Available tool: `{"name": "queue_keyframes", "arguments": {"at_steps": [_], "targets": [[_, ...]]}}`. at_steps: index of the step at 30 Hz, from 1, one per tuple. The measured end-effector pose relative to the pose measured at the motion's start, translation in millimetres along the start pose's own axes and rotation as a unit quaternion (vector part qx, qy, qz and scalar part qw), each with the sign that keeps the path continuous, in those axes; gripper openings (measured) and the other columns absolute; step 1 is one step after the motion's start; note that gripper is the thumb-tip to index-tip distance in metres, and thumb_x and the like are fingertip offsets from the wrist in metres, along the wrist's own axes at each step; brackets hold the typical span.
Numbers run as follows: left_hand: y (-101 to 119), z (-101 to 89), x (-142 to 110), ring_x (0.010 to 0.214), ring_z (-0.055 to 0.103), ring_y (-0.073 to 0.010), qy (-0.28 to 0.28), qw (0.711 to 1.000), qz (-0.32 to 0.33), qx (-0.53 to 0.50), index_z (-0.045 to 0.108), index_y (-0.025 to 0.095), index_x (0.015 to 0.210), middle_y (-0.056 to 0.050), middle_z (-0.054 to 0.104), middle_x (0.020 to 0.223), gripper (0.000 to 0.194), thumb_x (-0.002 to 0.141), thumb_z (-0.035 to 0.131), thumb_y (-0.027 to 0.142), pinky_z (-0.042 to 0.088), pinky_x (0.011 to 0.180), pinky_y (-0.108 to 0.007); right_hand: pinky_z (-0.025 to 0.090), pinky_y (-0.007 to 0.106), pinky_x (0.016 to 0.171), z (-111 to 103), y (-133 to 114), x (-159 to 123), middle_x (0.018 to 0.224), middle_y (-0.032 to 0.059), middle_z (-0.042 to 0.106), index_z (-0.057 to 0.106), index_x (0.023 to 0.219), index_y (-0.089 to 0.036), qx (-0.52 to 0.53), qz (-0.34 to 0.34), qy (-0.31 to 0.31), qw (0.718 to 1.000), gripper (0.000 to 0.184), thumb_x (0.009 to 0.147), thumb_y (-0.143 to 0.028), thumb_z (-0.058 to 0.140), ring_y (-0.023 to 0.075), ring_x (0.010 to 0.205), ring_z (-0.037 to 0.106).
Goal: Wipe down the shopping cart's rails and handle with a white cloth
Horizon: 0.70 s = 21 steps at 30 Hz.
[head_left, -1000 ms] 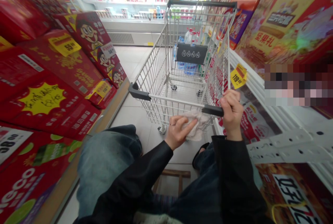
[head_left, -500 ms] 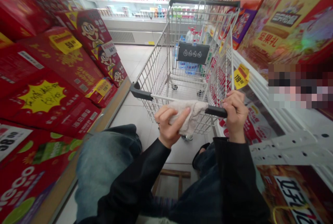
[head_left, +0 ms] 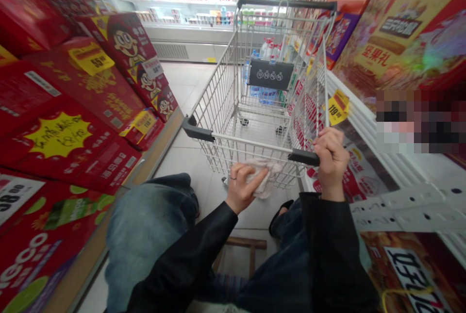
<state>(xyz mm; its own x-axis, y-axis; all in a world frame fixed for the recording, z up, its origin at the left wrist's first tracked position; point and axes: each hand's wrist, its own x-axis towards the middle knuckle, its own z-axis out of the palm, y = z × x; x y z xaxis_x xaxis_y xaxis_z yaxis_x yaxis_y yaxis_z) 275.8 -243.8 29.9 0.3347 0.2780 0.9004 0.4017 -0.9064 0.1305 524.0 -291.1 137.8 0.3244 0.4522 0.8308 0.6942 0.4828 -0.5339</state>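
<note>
A wire shopping cart (head_left: 222,85) stands in front of me, its near rim fitted with dark plastic corner pieces. My left hand (head_left: 243,187) is closed on a pale, crumpled cloth (head_left: 264,182) and presses it against the wire end just below the near rim. At the near right corner my right hand (head_left: 332,160) grips the cart's side rail, its fingers wrapped round the metal beside the dark corner piece (head_left: 304,156). A black panel with round symbols (head_left: 271,74) hangs at the far end of the basket.
Stacked red gift boxes (head_left: 80,85) line the left. On the right, a white shelf (head_left: 382,143) holds more boxes (head_left: 393,36). Bottled water (head_left: 267,95) stands beyond the cart, before a lit refrigerated display (head_left: 204,0). A wooden stool (head_left: 243,242) is under me.
My left hand has moved the cloth down from the near rim bar to the wire mesh below it, uncovering the bar. My right hand keeps its grip at the corner.
</note>
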Motion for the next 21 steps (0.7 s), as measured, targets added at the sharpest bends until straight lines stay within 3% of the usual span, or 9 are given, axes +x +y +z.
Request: {"name": "queue_keyframes", "arguments": {"at_steps": [4, 8, 18, 21], "targets": [[-7, 14.2, -50, 0.11, 0.053, -0.0265, -0.089, 0.996, -0.009, -0.002, 0.072, 0.026, 0.138, -0.011, 0.056, 0.11, 0.049, 0.089, 0.076, 0.018, 0.052, 0.098, -0.044, 0.046, 0.046, 0.093, 0, -1, 1, 0.066, 0.0007, 0.052, 0.048, 0.06, -0.024, -0.005, 0.002, 0.0, 1.0, 0.033, 0.091, -0.026, 0.06, 0.0257, 0.1, 0.058], [-11, 21.2, -80, 0.108, 0.052, -0.0273, -0.13, 0.991, -0.009, 0.008, 0.07, 0.027, 0.14, -0.012, 0.057, 0.111, 0.054, 0.087, 0.075, 0.017, 0.052, 0.094, -0.044, 0.046, 0.046, 0.094, 0, -2, 1, 0.066, 0.0006, 0.052, 0.048, 0.06, -0.024, 0.0, 0.002, -0.002, 1.0, 0.033, 0.091, -0.027, 0.06, 0.0255, 0.098, 0.058], [-15, 21.4, -86, 0.111, 0.052, -0.0295, -0.174, 0.985, -0.021, 0.009, 0.069, 0.028, 0.142, -0.013, 0.057, 0.115, 0.059, 0.085, 0.076, 0.017, 0.051, 0.096, -0.046, 0.047, 0.046, 0.093, -1, 2, 1, 0.065, 0.001, 0.052, 0.048, 0.06, -0.025, -0.003, -0.001, 0.0, 1.0, 0.034, 0.092, -0.027, 0.06, 0.0264, 0.1, 0.059], [-15, 23.2, -88, 0.11, 0.052, -0.0285, -0.16, 0.987, -0.015, 0.009, 0.069, 0.027, 0.142, -0.012, 0.057, 0.114, 0.058, 0.085, 0.076, 0.018, 0.05, 0.096, -0.045, 0.048, 0.047, 0.097, -5, -11, 4, 0.073, 0.0013, 0.062, 0.057, 0.067, -0.024, -0.056, -0.024, -0.021, 0.998, 0.028, 0.095, -0.026, 0.059, 0.0257, 0.101, 0.064]]}}
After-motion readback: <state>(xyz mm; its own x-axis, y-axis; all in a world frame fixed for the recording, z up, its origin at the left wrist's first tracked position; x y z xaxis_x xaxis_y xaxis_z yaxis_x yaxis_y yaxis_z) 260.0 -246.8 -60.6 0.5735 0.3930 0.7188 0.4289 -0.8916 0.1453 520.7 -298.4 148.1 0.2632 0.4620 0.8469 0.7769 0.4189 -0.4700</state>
